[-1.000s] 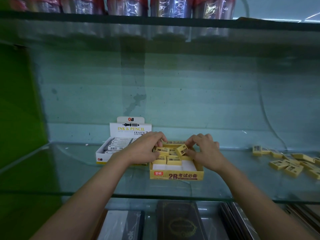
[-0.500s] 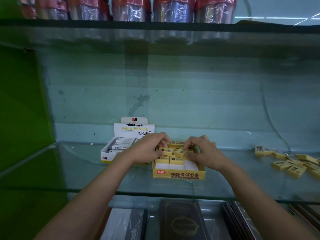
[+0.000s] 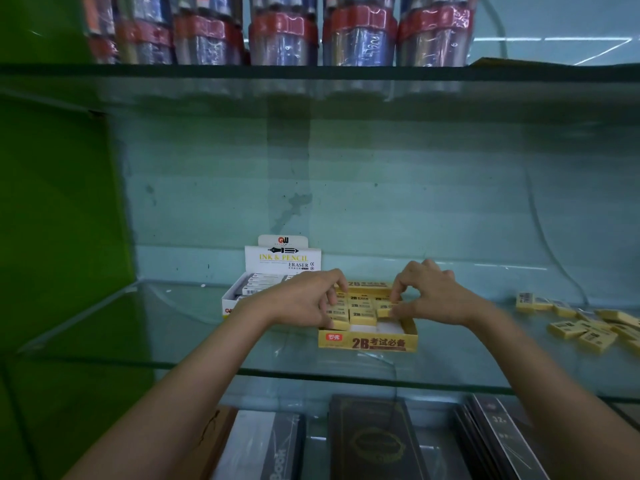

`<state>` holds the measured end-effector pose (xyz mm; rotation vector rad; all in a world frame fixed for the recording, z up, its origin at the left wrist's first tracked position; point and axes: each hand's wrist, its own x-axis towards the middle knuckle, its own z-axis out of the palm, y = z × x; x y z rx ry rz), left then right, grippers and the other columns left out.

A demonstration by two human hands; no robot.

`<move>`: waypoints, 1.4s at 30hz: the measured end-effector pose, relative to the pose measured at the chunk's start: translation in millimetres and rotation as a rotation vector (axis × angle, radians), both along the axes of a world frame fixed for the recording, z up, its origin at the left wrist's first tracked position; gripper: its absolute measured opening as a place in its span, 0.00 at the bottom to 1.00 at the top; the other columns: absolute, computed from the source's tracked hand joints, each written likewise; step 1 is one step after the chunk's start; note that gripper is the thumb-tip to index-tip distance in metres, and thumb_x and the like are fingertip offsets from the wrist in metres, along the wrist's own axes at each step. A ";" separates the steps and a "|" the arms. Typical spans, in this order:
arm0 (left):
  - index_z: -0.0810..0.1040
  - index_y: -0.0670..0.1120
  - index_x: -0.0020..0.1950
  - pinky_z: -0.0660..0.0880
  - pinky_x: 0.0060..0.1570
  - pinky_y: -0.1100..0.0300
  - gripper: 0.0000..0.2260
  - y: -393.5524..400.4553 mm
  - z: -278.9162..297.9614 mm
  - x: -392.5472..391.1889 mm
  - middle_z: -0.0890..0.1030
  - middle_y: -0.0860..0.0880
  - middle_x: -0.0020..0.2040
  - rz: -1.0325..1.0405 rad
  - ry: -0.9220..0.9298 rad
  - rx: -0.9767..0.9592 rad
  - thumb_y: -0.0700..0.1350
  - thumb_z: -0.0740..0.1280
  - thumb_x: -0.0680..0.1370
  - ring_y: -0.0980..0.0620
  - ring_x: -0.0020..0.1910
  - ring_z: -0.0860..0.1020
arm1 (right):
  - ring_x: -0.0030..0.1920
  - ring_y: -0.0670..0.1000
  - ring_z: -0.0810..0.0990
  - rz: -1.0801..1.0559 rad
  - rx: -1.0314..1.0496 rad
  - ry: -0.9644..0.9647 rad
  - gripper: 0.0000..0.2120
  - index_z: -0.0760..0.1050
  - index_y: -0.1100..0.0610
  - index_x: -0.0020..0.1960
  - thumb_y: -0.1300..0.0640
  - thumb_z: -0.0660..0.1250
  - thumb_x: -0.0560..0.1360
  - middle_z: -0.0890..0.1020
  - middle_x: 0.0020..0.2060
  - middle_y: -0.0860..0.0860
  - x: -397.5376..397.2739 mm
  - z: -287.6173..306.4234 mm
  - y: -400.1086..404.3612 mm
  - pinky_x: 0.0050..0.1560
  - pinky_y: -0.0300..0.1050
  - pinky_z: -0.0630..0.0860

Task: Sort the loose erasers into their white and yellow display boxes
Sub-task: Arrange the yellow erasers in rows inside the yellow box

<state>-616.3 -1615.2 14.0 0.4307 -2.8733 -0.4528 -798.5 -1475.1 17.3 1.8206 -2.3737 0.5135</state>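
- On the glass shelf (image 3: pixel 138 327), head view, a yellow cardboard display box printed "2B" (image 3: pixel 367 342) stands just right of a white cardboard display box marked "INK & PENCIL ERASER" (image 3: pixel 282 258); the two are touching or nearly so.
- Over the yellow box's right half, the right hand (image 3: pixel 431 297) has thumb and fingers curled, pinching a small yellow eraser (image 3: pixel 385 310) that sits low among the packed ones.
- Over the box's left edge, the left hand (image 3: pixel 304 299) is curled, fingertips on the yellow erasers there; whether it grips one I cannot tell.
- One yellow box, one white box, two hands.
- Loose yellow erasers (image 3: pixel 581 329) lie scattered well to the right of the right hand, roughly a dozen, some cut off by the frame edge.
- White sleeved erasers (image 3: pixel 258 284) fill the white box; their count is unclear.
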 end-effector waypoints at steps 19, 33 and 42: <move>0.68 0.49 0.58 0.72 0.49 0.60 0.15 25.8 8.2 -33.2 0.74 0.51 0.51 -0.081 0.148 -0.032 0.44 0.68 0.73 0.52 0.48 0.75 | 0.43 0.46 0.73 -0.020 -0.141 -0.065 0.10 0.69 0.43 0.35 0.51 0.68 0.71 0.74 0.37 0.41 -4.2 -9.1 16.9 0.54 0.48 0.68; 0.69 0.43 0.62 0.69 0.53 0.60 0.16 124.6 2.5 -173.8 0.74 0.44 0.59 -0.357 0.037 -0.068 0.45 0.66 0.76 0.48 0.52 0.75 | 0.40 0.47 0.73 -0.367 -0.181 -0.083 0.08 0.79 0.57 0.48 0.63 0.65 0.71 0.77 0.42 0.51 -73.9 -18.0 138.7 0.37 0.34 0.64; 0.67 0.39 0.68 0.67 0.64 0.58 0.21 188.5 -15.4 -222.5 0.71 0.40 0.67 -0.400 -0.058 0.055 0.33 0.58 0.75 0.43 0.66 0.69 | 0.62 0.57 0.70 -0.672 -0.095 -0.093 0.19 0.71 0.57 0.62 0.57 0.65 0.72 0.73 0.60 0.59 -101.7 -39.9 169.9 0.56 0.41 0.65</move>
